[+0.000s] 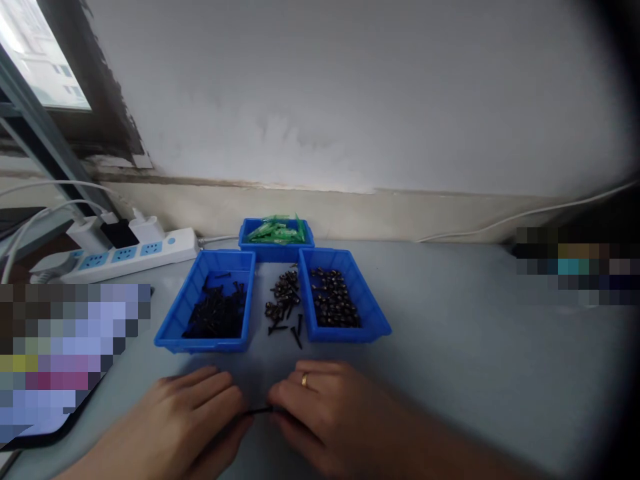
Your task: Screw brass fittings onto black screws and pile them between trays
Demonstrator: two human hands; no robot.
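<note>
Between my two hands stretches a thin black screw [260, 411], low in the view. My left hand [200, 413] has its thumb and fingers closed on one end of it. The fingers of my right hand [320, 407], with a gold ring on one, are pinched round the other end. Just beyond them lie loose dark screws and small metal parts [286, 293] on the grey table. Black screws fill part of the left blue tray [203, 345]. Rows of small dark metallic parts lie in the right blue tray [373, 320].
A smaller blue tray [277, 252] with green plastic packets [277, 230] stands at the wall. On the left are a white power strip [135, 260] with plugs and cables, and a blurred-out screen [65, 367]. A white cable [480, 230] runs along the right.
</note>
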